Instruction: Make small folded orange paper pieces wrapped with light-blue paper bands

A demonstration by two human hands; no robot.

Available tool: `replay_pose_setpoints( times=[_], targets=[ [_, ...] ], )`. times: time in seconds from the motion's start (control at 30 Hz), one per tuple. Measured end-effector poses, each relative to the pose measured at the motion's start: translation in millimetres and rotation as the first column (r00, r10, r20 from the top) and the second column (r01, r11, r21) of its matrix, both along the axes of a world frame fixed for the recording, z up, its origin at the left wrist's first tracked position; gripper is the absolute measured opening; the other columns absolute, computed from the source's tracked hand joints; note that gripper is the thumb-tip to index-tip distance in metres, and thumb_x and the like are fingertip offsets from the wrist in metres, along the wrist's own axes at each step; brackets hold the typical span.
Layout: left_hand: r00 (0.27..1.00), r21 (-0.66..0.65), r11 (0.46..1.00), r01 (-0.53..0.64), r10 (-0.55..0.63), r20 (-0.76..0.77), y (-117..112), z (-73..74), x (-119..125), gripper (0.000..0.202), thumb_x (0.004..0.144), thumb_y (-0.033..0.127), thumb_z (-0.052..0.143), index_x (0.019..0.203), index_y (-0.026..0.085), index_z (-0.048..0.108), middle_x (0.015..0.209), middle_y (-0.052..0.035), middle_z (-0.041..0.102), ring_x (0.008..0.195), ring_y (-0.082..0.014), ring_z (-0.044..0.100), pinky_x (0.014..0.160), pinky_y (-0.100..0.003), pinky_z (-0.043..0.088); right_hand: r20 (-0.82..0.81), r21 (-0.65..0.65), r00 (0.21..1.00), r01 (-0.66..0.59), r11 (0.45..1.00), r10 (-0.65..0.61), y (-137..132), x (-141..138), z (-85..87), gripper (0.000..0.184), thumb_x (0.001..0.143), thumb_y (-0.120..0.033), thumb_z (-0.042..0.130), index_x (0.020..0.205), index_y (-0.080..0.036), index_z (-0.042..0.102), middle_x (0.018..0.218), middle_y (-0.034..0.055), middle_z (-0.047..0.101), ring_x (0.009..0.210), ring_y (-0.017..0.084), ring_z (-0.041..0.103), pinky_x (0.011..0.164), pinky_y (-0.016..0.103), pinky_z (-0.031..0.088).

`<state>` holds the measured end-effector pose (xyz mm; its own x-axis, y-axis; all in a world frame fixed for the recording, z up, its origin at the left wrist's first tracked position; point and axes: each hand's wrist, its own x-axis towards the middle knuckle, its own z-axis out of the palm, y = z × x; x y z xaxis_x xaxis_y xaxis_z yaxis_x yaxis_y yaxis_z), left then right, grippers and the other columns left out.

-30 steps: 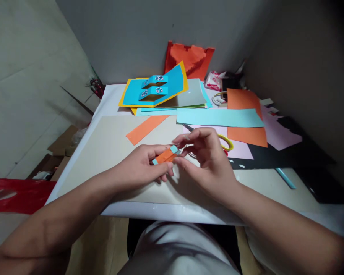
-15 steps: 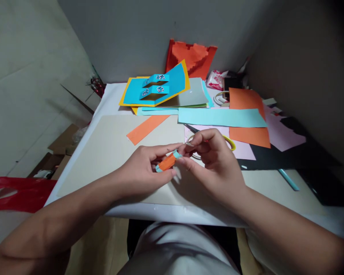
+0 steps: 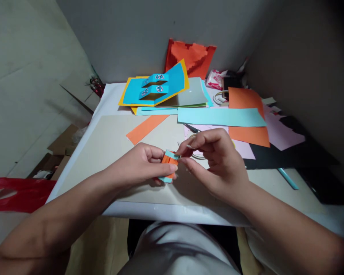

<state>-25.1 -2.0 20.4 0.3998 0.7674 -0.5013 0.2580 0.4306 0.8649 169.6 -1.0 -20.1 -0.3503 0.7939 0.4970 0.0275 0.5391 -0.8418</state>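
A small folded piece of orange and light-blue paper strips [image 3: 168,164] is held just above the grey cardboard sheet [image 3: 109,145] near the table's front edge. My left hand [image 3: 141,166] is closed round its left side. My right hand [image 3: 215,164] pinches its upper right end between thumb and forefinger. Yellow-handled scissors [image 3: 232,143] lie mostly hidden behind my right hand.
A loose orange strip [image 3: 146,128] lies on the cardboard. Behind it are a blue and yellow pop-up card [image 3: 157,86], an orange cut card [image 3: 190,57] against the wall, a long light-blue sheet [image 3: 220,116], orange [image 3: 248,114], pink and black paper, and a blue pen [image 3: 288,178].
The folded piece has turned from lying flat and slanted to more upright between my hands, and both hands have shifted slightly down towards me.
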Motion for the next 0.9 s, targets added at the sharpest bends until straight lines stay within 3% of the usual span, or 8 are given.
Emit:
replay_pose_setpoints(
  times=[0.13, 0.33, 0.57, 0.7, 0.83, 0.9],
  targets=[
    [1.0, -0.021, 1.0, 0.01, -0.01, 0.029, 1, 0.2, -3, 0.014, 0.073, 0.026, 0.078, 0.07, 0.016, 0.069, 0.068, -0.0001, 0.069, 0.059, -0.0094, 0.056, 0.055, -0.019, 0.043, 0.005, 0.05, 1.0, 0.002, 0.999, -0.003, -3, 1, 0.8, 0.035, 0.085, 0.0, 0.059, 0.101, -0.028, 0.046, 0.095, 0.0029, 0.059, 0.089, 0.02, 0.062, 0.077, 0.04, 0.053],
    [0.991, 0.036, 0.998, 0.053, -0.057, 0.118, 3, -7.6, -8, 0.025, 0.08, 0.037, 0.07, 0.072, 0.014, 0.074, 0.072, -0.0068, 0.072, 0.064, -0.0138, 0.059, 0.06, -0.023, 0.044, -0.014, 0.044, 1.0, 0.022, 0.999, -0.022, -4, 0, 1.8, 0.032, 0.086, -0.003, 0.06, 0.099, -0.028, 0.045, 0.093, 0.0023, 0.06, 0.086, 0.019, 0.064, 0.075, 0.038, 0.056],
    [0.942, -0.093, 0.993, 0.079, -0.044, 0.332, 4, -10.9, -8, 0.017, 0.075, 0.028, 0.072, 0.066, 0.014, 0.073, 0.063, -0.0054, 0.07, 0.058, -0.0144, 0.062, 0.06, -0.025, 0.048, 0.01, 0.163, 1.0, 0.02, 0.986, -0.022, -4, 2, -4.0, 0.037, 0.082, 0.0, 0.061, 0.1, -0.03, 0.049, 0.092, 0.0019, 0.064, 0.086, 0.02, 0.068, 0.074, 0.039, 0.057],
    [0.956, -0.078, 0.997, 0.026, -0.002, 0.292, 2, -10.1, -7, 0.018, 0.074, 0.023, 0.071, 0.059, 0.015, 0.069, 0.054, -0.0022, 0.066, 0.049, -0.0102, 0.056, 0.049, -0.021, 0.04, 0.09, 0.156, 0.996, -0.018, 0.988, 0.004, -6, 2, -4.2, 0.029, 0.082, -0.002, 0.061, 0.091, -0.027, 0.05, 0.089, 0.004, 0.069, 0.086, 0.022, 0.07, 0.073, 0.04, 0.058],
    [0.968, -0.027, 0.997, -0.067, 0.072, 0.24, 1, -10.5, -6, 0.022, 0.078, 0.018, 0.062, 0.056, 0.015, 0.066, 0.053, -0.0011, 0.064, 0.047, -0.0079, 0.054, 0.05, -0.02, 0.04, 0.045, 0.179, 0.999, 0.0, 0.984, -0.008, -7, 0, -4.6, 0.039, 0.081, -0.002, 0.064, 0.105, -0.029, 0.049, 0.1, 0.0048, 0.066, 0.095, 0.023, 0.068, 0.082, 0.042, 0.057],
    [0.973, 0.003, 0.996, -0.094, 0.092, 0.214, 1, -10.6, -5, 0.022, 0.078, 0.016, 0.062, 0.057, 0.014, 0.065, 0.053, -0.0003, 0.064, 0.047, -0.0068, 0.053, 0.051, -0.02, 0.041, 0.023, 0.128, 1.0, 0.016, 0.992, -0.019, -8, -1, -3.0, 0.038, 0.083, -0.005, 0.066, 0.107, -0.029, 0.05, 0.103, 0.0053, 0.064, 0.099, 0.023, 0.066, 0.085, 0.043, 0.056]
  ],
)
